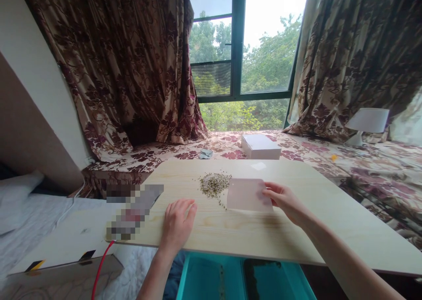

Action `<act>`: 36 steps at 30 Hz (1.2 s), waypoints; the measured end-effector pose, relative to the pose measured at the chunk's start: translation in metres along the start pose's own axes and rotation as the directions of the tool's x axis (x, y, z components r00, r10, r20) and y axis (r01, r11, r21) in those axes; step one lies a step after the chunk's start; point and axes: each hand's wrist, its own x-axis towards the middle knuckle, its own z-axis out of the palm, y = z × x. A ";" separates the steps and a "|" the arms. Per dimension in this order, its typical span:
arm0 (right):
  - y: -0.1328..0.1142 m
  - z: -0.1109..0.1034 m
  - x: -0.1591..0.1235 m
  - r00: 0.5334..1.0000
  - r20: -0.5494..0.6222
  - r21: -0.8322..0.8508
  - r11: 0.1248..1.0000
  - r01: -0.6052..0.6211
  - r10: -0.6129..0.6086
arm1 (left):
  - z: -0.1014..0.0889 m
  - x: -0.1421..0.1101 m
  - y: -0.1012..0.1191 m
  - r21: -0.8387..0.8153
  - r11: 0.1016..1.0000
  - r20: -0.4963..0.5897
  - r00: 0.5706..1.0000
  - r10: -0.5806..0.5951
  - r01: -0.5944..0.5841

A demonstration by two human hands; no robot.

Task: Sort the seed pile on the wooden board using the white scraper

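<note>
A translucent pinkish-white plastic sheet (245,195) is pinched at its right edge by my right hand (278,199). Its left edge meets a loose pile of small mixed grains (214,183), pale and dark greenish, on the light wooden table (211,229). Several grains trail down beside the sheet. My left hand (178,223) lies flat on the table near its front edge, fingers stretched out, holding nothing. Below that edge is a teal bin (211,276) with two compartments; a narrow band of grains shows in its left one, and dark material in the right one.
At the table's left edge lies a pixelated item (132,216), with a red cable (102,267) hanging nearby. A white box (260,146) and a grey-blue cloth (206,153) sit on the window ledge behind. A lamp (367,122) stands far right. A small white piece (258,166) lies at the table's back.
</note>
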 end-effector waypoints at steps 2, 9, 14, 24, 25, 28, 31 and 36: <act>0.002 0.002 -0.001 1.000 0.019 0.002 1.000 -0.007 0.006 | 0.000 0.000 0.000 0.000 1.000 0.003 1.000 0.000 0.000; 0.001 0.005 -0.003 0.999 0.040 -0.021 1.000 -0.001 0.001 | 0.000 0.000 -0.001 0.004 1.000 0.006 1.000 -0.005 0.005; -0.005 0.007 -0.005 0.999 0.030 -0.013 1.000 -0.026 0.026 | 0.001 0.000 0.000 0.005 1.000 0.004 1.000 -0.003 0.003; -0.001 0.006 0.001 0.998 -0.021 -0.019 0.998 0.052 -0.052 | 0.000 0.000 0.000 0.001 1.000 -0.006 1.000 0.006 -0.006; 0.000 0.007 0.001 0.998 -0.021 -0.017 0.998 0.055 -0.056 | 0.000 0.000 0.000 0.000 1.000 -0.006 1.000 0.006 -0.006; 0.001 0.010 -0.001 0.999 -0.019 -0.019 0.999 0.050 -0.051 | 0.000 0.000 0.000 -0.002 1.000 -0.003 1.000 0.003 -0.003; 0.000 0.012 -0.002 0.999 -0.005 -0.026 0.999 0.042 -0.042 | 0.001 0.000 -0.001 -0.006 1.000 -0.007 1.000 0.006 -0.006; -0.003 0.009 -0.004 0.999 0.014 -0.015 0.999 0.032 -0.032 | 0.000 0.000 -0.001 -0.009 1.000 -0.006 1.000 0.003 -0.003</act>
